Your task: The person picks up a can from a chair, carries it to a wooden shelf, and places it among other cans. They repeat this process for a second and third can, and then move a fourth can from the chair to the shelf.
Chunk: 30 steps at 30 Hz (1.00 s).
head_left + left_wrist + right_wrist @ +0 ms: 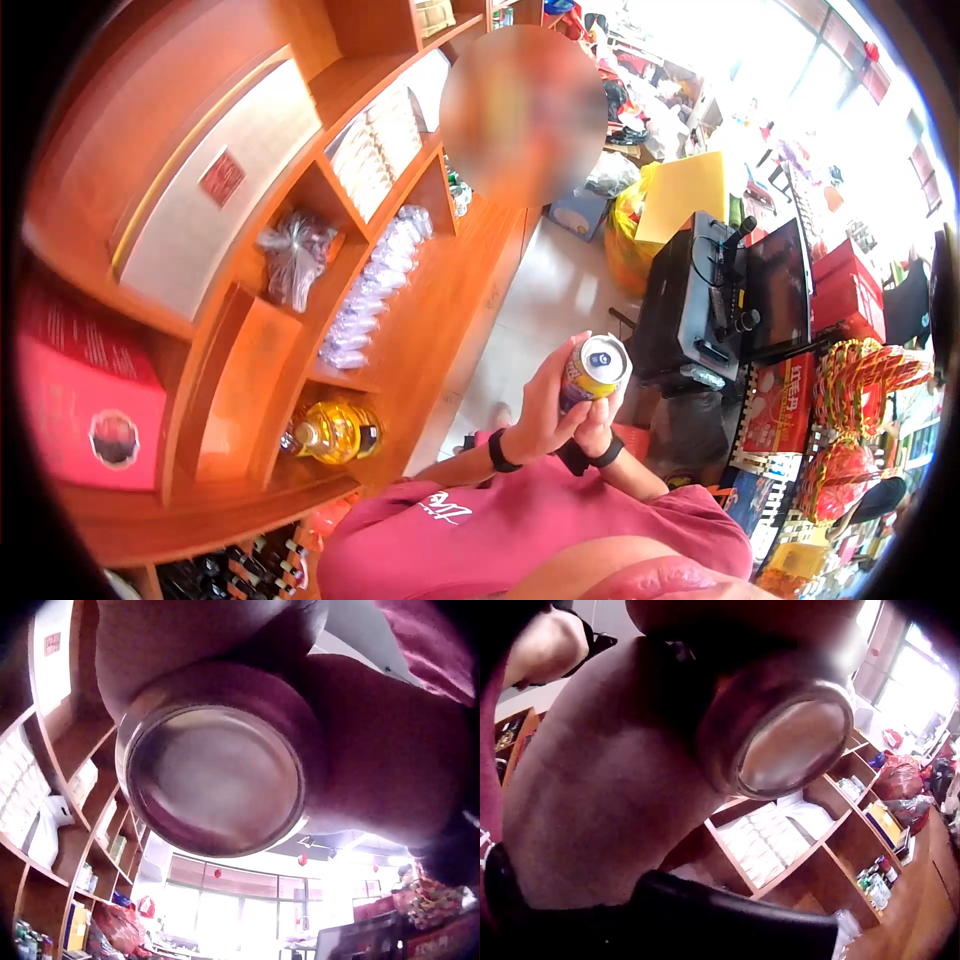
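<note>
A drink can (580,387), yellow and dark blue with a silver top and a blue pull tab, is held upright in front of the chest. My left hand (545,405) grips it from the left, fingers reaching round its far side. On the near right side, my right hand (597,428) holds the can too, its fingertips against the wall just under the rim. Both wrist views look up at the can's round metal base (217,780), with the fingers around it in shadow.
Wooden shelves (480,235) run along the left, bearing a row of purple-wrapped packs (375,285) and a bottle of yellow oil (338,432). To the right stand a black machine (690,290), a monitor (780,285) and red boxes (848,290). A yellow bag (625,235) sits beyond.
</note>
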Available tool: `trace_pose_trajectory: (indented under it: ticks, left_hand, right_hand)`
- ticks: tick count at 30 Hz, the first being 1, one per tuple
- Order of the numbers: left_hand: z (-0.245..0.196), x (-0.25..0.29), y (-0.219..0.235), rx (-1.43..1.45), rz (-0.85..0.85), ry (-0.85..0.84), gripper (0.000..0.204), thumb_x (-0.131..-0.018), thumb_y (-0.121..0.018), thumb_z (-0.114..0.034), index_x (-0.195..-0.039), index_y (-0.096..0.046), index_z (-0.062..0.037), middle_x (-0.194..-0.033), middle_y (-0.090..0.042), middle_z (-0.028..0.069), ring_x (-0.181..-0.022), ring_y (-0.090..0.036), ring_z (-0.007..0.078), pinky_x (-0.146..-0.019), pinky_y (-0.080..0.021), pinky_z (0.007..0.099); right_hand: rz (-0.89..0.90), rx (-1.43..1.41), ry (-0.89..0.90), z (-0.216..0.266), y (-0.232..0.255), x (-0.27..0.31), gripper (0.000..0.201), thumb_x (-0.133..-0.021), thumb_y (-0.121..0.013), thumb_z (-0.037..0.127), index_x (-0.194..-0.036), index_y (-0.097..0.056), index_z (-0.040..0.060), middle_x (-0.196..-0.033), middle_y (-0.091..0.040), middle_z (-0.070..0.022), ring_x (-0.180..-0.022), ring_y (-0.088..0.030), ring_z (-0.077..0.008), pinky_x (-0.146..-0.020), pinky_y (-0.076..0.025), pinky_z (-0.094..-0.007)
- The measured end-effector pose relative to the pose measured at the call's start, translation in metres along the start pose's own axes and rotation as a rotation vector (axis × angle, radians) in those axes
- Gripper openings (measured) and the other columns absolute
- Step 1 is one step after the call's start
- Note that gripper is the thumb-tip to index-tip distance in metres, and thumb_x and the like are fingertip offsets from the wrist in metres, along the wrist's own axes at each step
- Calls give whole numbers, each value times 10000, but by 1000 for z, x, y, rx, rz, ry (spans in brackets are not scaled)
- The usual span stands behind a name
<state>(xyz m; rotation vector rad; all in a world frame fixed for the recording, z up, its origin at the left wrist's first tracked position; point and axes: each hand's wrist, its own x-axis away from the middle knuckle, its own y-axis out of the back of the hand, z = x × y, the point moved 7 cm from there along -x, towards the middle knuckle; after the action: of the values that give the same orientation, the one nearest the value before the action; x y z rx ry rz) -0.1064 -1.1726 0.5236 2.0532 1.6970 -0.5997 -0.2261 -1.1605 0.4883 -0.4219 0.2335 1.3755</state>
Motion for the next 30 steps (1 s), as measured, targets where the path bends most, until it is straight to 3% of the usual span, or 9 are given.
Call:
trace_pose_trajectory:
  ticks: [3,6,9,12,17,22,26,28,30]
  left_hand:
    - [36,-37,1,71,-17,13,723,-953,-634,-246,-1521,-322,73,-1481,-505,270,-1347,-535,413,-1123,-422,435]
    - [87,-66,3,-25,19,114,843,-995,-583,-424,-1536,-234,120,-1442,-517,291,-1349,-524,373,-1132,-402,443]
    - [129,-104,2,24,-13,194,836,-1000,-556,-423,-1542,-225,121,-1454,-495,285,-1365,-499,378,-1141,-389,453]
    - [166,-157,-1,-31,-59,101,758,-1005,-587,-336,-1526,-270,114,-1459,-500,300,-1355,-520,400,-1137,-397,440]
    - [231,-271,-22,-76,-66,105,812,-998,-587,-391,-1530,-255,124,-1459,-493,296,-1368,-507,389,-1141,-391,440]
    - [293,-384,-53,41,-15,60,822,-1006,-551,-407,-1553,-213,105,-1562,-387,273,-1451,-406,366,-1200,-307,423]
    - [356,-434,-64,103,-26,117,821,-1006,-548,-403,-1559,-202,95,-1576,-374,258,-1457,-392,356,-1208,-296,430]
    - [381,-452,-70,167,-100,130,819,-1007,-544,-410,-1558,-196,85,-1567,-388,255,-1449,-401,352,-1206,-299,433]
    - [406,-472,-71,89,-86,125,821,-1010,-532,-437,-1555,-205,82,-1565,-386,251,-1446,-403,355,-1202,-301,437]
  right_hand:
    - [-34,-56,-14,-23,-6,-39,905,-959,-546,567,-1541,-232,-51,-1434,-475,-194,-1332,-499,-282,-1133,-389,-427]
    - [-38,-36,-45,-58,-5,-82,879,-961,-547,536,-1540,-241,-50,-1430,-481,-199,-1330,-502,-288,-1136,-388,-426]
    - [-16,-13,-92,-88,-1,-131,834,-952,-550,476,-1533,-268,-53,-1428,-489,-200,-1325,-507,-291,-1139,-381,-422]
    - [0,-9,-78,-119,6,-196,813,-933,-558,429,-1524,-288,-59,-1406,-508,-199,-1308,-517,-285,-1136,-380,-420]
    - [30,-17,16,-153,31,-328,817,-925,-586,402,-1529,-292,-62,-1408,-507,-205,-1316,-510,-290,-1147,-365,-420]
    - [25,-28,51,-186,60,-439,823,-926,-617,387,-1533,-290,-63,-1438,-481,-207,-1346,-482,-290,-1165,-342,-417]
    - [35,-9,-23,-219,75,-506,810,-912,-632,335,-1537,-296,-57,-1443,-479,-206,-1347,-482,-291,-1162,-345,-412]
    - [75,18,31,-232,80,-534,786,-911,-637,317,-1527,-322,-56,-1444,-480,-205,-1350,-479,-290,-1161,-345,-412]
    - [76,-40,2,-261,85,-557,790,-917,-638,324,-1531,-314,-54,-1437,-484,-200,-1343,-487,-290,-1157,-350,-413]
